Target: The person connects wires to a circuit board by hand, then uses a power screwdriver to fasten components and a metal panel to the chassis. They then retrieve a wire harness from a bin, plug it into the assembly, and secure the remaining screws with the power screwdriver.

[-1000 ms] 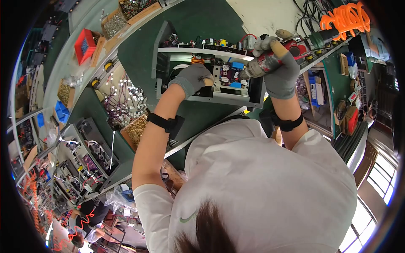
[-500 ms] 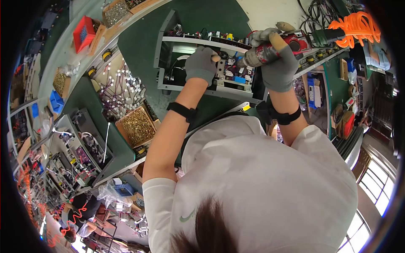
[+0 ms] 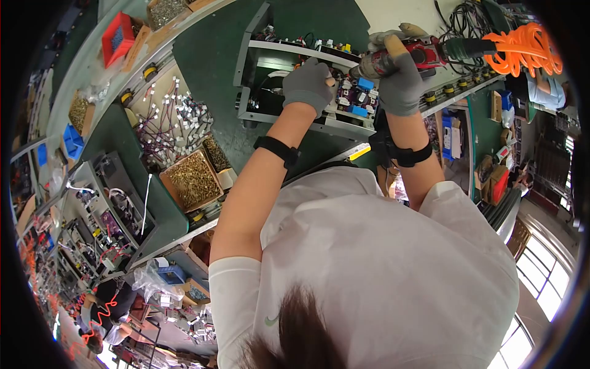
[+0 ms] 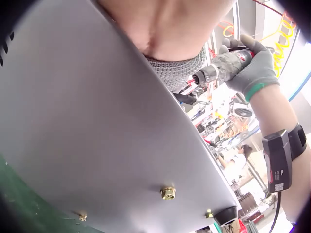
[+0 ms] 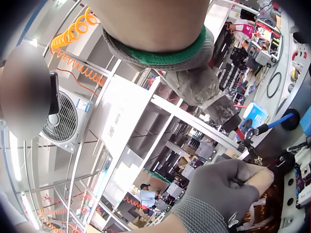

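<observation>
We watch the left hand [image 3: 309, 83] come up from the chassis's lower left part to meet the tool. A second ago it sat well apart from the bit, and now its fingertips are just beside the nose of the power screwdriver [image 3: 372, 63]. The right hand [image 3: 401, 83] hasn't let go at all and stays wrapped tight round the driver's body, orange coiled hose [image 3: 522, 43] trailing off to the right. We read that as the two hands closing on one fastening spot at the right end of the circuit board.

The open metal chassis [image 3: 295, 121] stands on the green table [image 3: 209, 61], near its front edge, straight ahead of the person.

The head view hides the left fingertips behind the glove. The right wrist view fills that in: fingers bunched together over a copper coil [image 5: 262, 213], one tan fingertip forward. Whether they pinch a screw we cannot tell. The left wrist view gives us the chassis's grey underside instead, with a brass nut [image 4: 168, 193] and a black foot [image 4: 226, 213].
</observation>
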`<control>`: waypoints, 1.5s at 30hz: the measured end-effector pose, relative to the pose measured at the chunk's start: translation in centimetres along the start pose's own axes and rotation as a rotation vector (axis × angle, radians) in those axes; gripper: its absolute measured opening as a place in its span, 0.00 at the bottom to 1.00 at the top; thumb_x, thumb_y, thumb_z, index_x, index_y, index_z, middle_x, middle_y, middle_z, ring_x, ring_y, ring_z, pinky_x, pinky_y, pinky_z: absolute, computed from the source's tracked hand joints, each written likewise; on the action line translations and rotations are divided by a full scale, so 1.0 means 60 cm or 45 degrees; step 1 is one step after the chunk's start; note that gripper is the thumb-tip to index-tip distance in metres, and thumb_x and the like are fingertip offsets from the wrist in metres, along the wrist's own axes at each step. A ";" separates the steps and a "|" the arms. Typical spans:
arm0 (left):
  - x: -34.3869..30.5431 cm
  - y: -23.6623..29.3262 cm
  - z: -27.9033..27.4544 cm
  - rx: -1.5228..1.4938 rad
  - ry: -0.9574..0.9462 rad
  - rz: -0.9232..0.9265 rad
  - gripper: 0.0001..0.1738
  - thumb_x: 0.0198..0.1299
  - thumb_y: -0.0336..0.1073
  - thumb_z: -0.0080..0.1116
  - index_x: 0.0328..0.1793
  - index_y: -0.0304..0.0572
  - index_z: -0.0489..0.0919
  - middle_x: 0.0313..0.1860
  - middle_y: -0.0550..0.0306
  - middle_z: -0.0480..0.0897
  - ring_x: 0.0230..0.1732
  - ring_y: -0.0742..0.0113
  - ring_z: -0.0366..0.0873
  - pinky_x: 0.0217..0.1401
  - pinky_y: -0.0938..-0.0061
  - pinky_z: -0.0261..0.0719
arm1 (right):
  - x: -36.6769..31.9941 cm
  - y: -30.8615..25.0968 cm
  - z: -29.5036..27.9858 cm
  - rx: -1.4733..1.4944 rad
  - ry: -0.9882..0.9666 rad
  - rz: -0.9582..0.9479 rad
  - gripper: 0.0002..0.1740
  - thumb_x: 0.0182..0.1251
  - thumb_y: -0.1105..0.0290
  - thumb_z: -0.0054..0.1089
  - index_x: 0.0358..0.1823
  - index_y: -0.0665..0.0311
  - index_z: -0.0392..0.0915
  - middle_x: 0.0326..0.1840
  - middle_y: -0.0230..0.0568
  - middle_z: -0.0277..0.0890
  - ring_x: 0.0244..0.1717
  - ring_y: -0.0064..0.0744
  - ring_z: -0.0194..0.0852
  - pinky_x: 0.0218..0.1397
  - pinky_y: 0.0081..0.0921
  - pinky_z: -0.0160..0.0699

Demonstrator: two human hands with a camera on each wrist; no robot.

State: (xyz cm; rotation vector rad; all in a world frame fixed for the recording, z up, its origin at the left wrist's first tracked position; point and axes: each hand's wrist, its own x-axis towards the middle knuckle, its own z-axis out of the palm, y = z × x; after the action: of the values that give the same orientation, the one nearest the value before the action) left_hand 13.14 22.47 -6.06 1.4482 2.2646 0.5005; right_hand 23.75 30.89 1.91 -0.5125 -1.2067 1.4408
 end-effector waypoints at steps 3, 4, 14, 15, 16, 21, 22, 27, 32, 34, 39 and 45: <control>-0.001 0.000 -0.001 -0.098 -0.068 -0.076 0.09 0.51 0.41 0.60 0.39 0.56 0.81 0.40 0.61 0.77 0.42 0.59 0.79 0.44 0.66 0.77 | 0.003 -0.003 -0.008 -0.005 0.004 -0.016 0.19 0.50 0.85 0.50 0.47 0.72 0.69 0.32 0.51 0.77 0.30 0.35 0.77 0.37 0.29 0.79; -0.001 -0.002 -0.001 -0.109 -0.135 -0.058 0.10 0.52 0.44 0.59 0.40 0.55 0.81 0.41 0.61 0.77 0.43 0.59 0.79 0.45 0.65 0.77 | 0.003 -0.004 -0.011 0.014 0.009 0.000 0.19 0.50 0.85 0.50 0.47 0.72 0.69 0.32 0.51 0.77 0.30 0.35 0.77 0.37 0.29 0.79; 0.005 -0.025 0.022 -0.603 -0.263 -0.113 0.11 0.47 0.38 0.65 0.36 0.44 0.82 0.39 0.52 0.81 0.42 0.56 0.80 0.45 0.68 0.76 | 0.003 -0.008 -0.005 -0.010 0.023 0.039 0.17 0.51 0.84 0.53 0.46 0.71 0.71 0.29 0.45 0.76 0.29 0.33 0.77 0.36 0.27 0.78; 0.003 -0.023 0.023 -0.572 -0.221 -0.115 0.11 0.47 0.38 0.65 0.36 0.43 0.82 0.38 0.52 0.81 0.41 0.56 0.80 0.45 0.68 0.76 | 0.003 -0.008 -0.005 -0.010 0.022 0.039 0.17 0.51 0.84 0.53 0.46 0.71 0.71 0.29 0.45 0.76 0.29 0.33 0.77 0.36 0.27 0.78; 0.003 -0.022 0.024 -0.542 -0.180 -0.117 0.11 0.47 0.37 0.66 0.36 0.43 0.81 0.38 0.51 0.81 0.41 0.56 0.80 0.45 0.68 0.76 | 0.003 -0.008 -0.005 -0.003 0.006 0.030 0.17 0.51 0.84 0.54 0.46 0.71 0.71 0.29 0.44 0.76 0.29 0.33 0.77 0.35 0.27 0.78; -0.001 -0.014 0.011 -0.522 -0.173 -0.140 0.11 0.47 0.37 0.65 0.36 0.44 0.81 0.40 0.52 0.81 0.42 0.55 0.80 0.45 0.68 0.76 | 0.001 -0.012 -0.001 0.002 -0.016 0.031 0.17 0.51 0.83 0.55 0.46 0.71 0.71 0.29 0.44 0.76 0.29 0.32 0.77 0.35 0.27 0.78; -0.002 -0.011 0.008 -0.504 -0.188 -0.155 0.11 0.47 0.38 0.65 0.37 0.44 0.81 0.40 0.52 0.81 0.42 0.55 0.80 0.45 0.68 0.76 | 0.000 -0.015 0.000 -0.008 -0.008 0.017 0.17 0.51 0.84 0.55 0.46 0.71 0.71 0.30 0.44 0.76 0.29 0.32 0.77 0.35 0.27 0.78; -0.004 -0.011 0.006 -0.514 -0.149 -0.147 0.11 0.47 0.38 0.64 0.36 0.45 0.81 0.40 0.52 0.81 0.43 0.55 0.79 0.46 0.67 0.76 | -0.008 -0.018 0.005 -0.063 -0.016 -0.046 0.17 0.51 0.85 0.55 0.45 0.71 0.71 0.31 0.44 0.76 0.30 0.32 0.77 0.36 0.28 0.78; -0.008 -0.014 0.012 -0.432 -0.071 -0.125 0.13 0.47 0.38 0.63 0.40 0.46 0.79 0.43 0.53 0.79 0.46 0.54 0.78 0.48 0.65 0.76 | -0.017 0.003 -0.004 -0.097 0.008 -0.134 0.17 0.51 0.86 0.55 0.45 0.71 0.71 0.32 0.44 0.76 0.30 0.31 0.77 0.36 0.27 0.78; -0.005 -0.020 0.018 -0.347 -0.036 -0.099 0.16 0.47 0.35 0.61 0.44 0.47 0.76 0.45 0.53 0.77 0.48 0.52 0.76 0.49 0.63 0.75 | -0.017 0.012 -0.005 -0.050 -0.015 -0.171 0.17 0.52 0.86 0.55 0.45 0.71 0.70 0.32 0.44 0.76 0.30 0.31 0.77 0.34 0.26 0.78; -0.007 -0.037 0.036 -0.470 0.105 0.012 0.17 0.48 0.31 0.59 0.47 0.46 0.75 0.46 0.52 0.75 0.48 0.50 0.75 0.50 0.62 0.75 | -0.024 0.010 0.004 0.162 -0.127 -0.116 0.18 0.52 0.87 0.56 0.46 0.70 0.70 0.33 0.44 0.77 0.28 0.27 0.75 0.26 0.23 0.75; -0.009 -0.032 0.032 -0.458 0.134 0.076 0.18 0.49 0.29 0.58 0.49 0.49 0.77 0.47 0.54 0.74 0.48 0.51 0.75 0.51 0.62 0.74 | -0.026 0.017 0.009 -0.017 -0.025 -0.136 0.20 0.51 0.88 0.58 0.47 0.68 0.71 0.32 0.45 0.77 0.23 0.22 0.70 0.19 0.20 0.67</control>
State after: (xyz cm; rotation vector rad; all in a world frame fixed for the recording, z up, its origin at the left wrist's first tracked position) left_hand 12.87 21.34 -8.62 1.3324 2.0753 0.9671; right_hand 23.24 29.40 0.77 -0.4371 -1.2417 1.3512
